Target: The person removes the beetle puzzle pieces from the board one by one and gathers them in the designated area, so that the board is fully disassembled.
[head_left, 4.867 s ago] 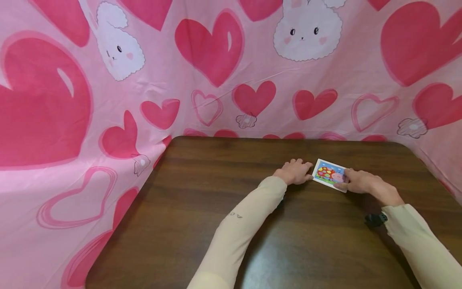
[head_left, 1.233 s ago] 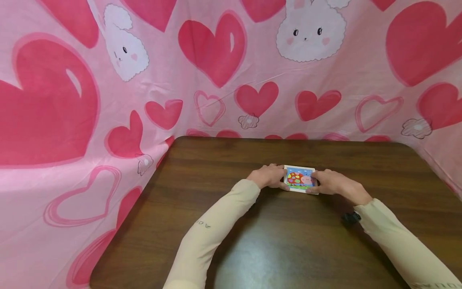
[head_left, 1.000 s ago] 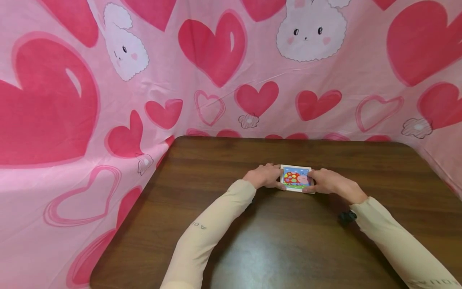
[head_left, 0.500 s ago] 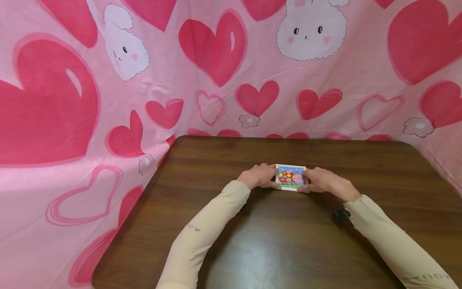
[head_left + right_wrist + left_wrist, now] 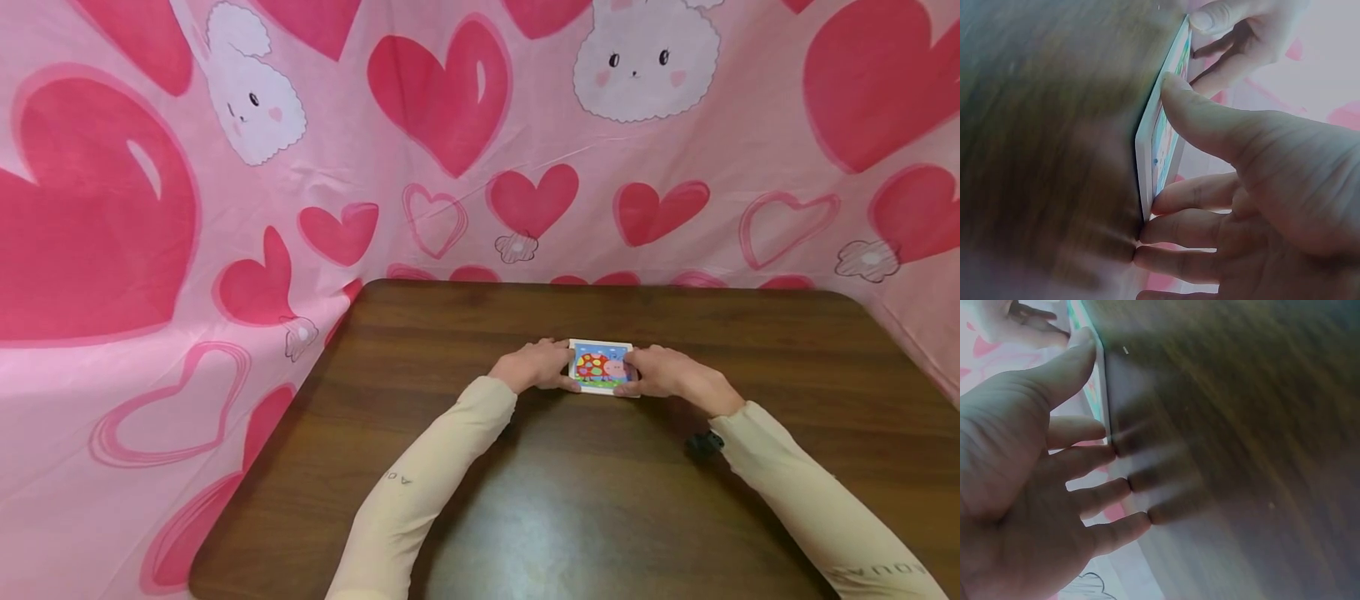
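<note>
You had a thin, white-edged, rectangular picture board (image 5: 602, 368) lying flat on a dark brown, wood-grain table (image 5: 615, 475), its long sides running left to right. Its print faced up: a red ladybird (image 5: 591, 367) with multicoloured spots and a pink face at the right, under a blue sky with white clouds, above green ground.

Beyond the board, a fairly narrow band of table led to the far edge; on your side of the board, a much wider stretch of wood ran between your forearms. Left and right of the board, past your hands, the room to the side edges looked about equal.

Your left hand (image 5: 534, 365) was at the board's left side, its fingers (image 5: 1119, 532) spread and nearly straight: the thumb touched the near edge, the index fingertip met the left edge, and the remaining fingertips appeared to rest on the table just beside the board. Your right hand (image 5: 663, 372) mirrored this at the board's right side, thumb on the near rim, index fingertip against the right edge, fingers apart. How firmly either pressed, you could not tell.

Cream sleeves (image 5: 431, 487) with dark lettering reached toward the board from your side. Well beyond the board hung a pink fabric curtain (image 5: 525, 142) printed with red hearts and white rabbits.
</note>
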A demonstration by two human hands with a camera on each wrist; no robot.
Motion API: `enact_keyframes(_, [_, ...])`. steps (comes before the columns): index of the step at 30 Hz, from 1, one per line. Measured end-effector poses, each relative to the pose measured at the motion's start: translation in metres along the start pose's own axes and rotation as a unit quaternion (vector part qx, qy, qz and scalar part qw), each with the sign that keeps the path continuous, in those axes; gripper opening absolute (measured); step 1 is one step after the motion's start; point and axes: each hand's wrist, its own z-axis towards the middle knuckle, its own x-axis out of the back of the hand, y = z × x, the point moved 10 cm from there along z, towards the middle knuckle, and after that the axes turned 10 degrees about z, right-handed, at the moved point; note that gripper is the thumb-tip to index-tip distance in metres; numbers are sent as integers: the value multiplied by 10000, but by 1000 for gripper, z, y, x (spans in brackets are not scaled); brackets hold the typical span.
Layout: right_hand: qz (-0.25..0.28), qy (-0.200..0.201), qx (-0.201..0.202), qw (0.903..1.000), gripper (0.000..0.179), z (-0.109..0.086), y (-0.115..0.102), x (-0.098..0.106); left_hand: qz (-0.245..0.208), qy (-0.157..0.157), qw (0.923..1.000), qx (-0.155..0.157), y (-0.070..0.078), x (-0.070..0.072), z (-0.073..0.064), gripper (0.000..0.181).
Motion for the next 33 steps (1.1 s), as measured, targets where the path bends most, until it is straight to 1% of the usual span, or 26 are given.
enact_keyframes(7, [76, -33, 81, 9999, 60, 1, -11, -2, -33, 32, 10000, 26, -6, 0, -7, 64])
enact_keyframes(14, [66, -53, 63, 9999, 61, 5, -17, -5, -53, -115, 9998, 138, -12, -4, -13, 67])
enact_keyframes(24, [-14, 11, 284, 9996, 61, 7, -32, -9, -152, -110, 9993, 313, -19, -6, -24, 63])
enact_keyframes(29, [53, 25, 213, 9998, 60, 8, -34, -10, -286, -139, 9986, 430, -22, -6, -27, 63])
enact_keyframes(33, [1, 30, 187, 9998, 60, 10, -34, -11, -383, -137, 9981, 462, -23, -7, -29, 64])
